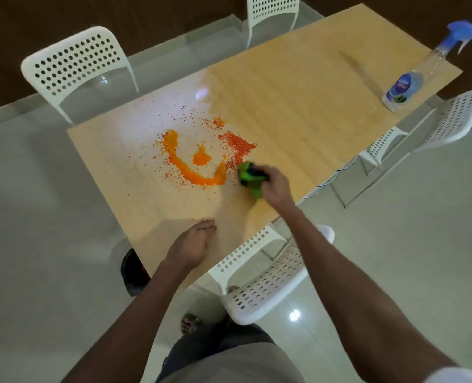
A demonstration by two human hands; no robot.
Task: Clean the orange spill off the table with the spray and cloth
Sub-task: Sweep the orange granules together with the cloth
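1. Head view looks down on a long light wooden table (pixel 298 87) set on a pale glossy tiled floor (pixel 35 217).
2. An orange spill (pixel 198 167) lies on the near-left part of the tabletop: a thick curved smear, a separate blob inside the curve, and a denser patch of reddish grains to the right, with fine specks scattered all around.
3. The right hand (pixel 274 183) grips a bunched green cloth (pixel 250 176), fingers curled over it, and presses it on the table at the right edge of the spill, just below the grainy patch. The cloth is blurred, so its folds cannot be made out; a dark part shows in its middle, possibly a second layer.
4. The left hand (pixel 192 244) rests on the table near its front edge, well apart from the spill, palm down with fingers straight and close together, holding nothing.
5. A clear spray bottle (pixel 414 78) with a blue trigger head and a blue label stands on the far right end of the table, well apart from both hands and the spill.
6. White perforated chairs surround the table: one at the left (pixel 77 64), one at the far side (pixel 273 15), one at the right (pixel 444 123) and one just below the right forearm (pixel 268 286).
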